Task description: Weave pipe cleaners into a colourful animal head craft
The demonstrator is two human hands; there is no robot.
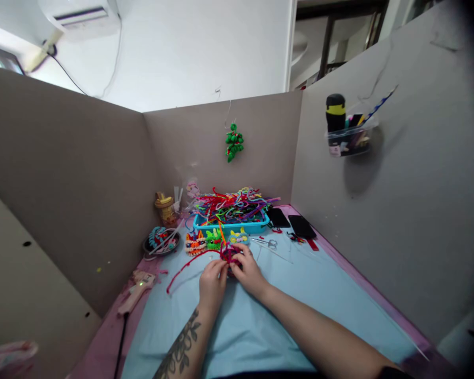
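Between my two hands is a small piece twisted from dark red and magenta pipe cleaners (228, 253), just above the blue cloth. A long red pipe cleaner (184, 269) trails from it to the left. My left hand (212, 281) pinches its lower left side with thumb and forefinger. Curled around its right side, my right hand (248, 267) grips it with the fingertips, which hide part of it. Just beyond my hands stand small pipe-cleaner figures: an orange one (195, 244), a green one (213, 240) and a yellow and blue one (239, 237).
A blue tray (253, 227) heaped with colourful pipe cleaners sits at the back. Scissors (269, 243) and two dark phones (302, 227) lie to the right. A round dark dish (173, 248) and a glue gun (136, 292) with a cord are on the left. Grey partitions enclose the table.
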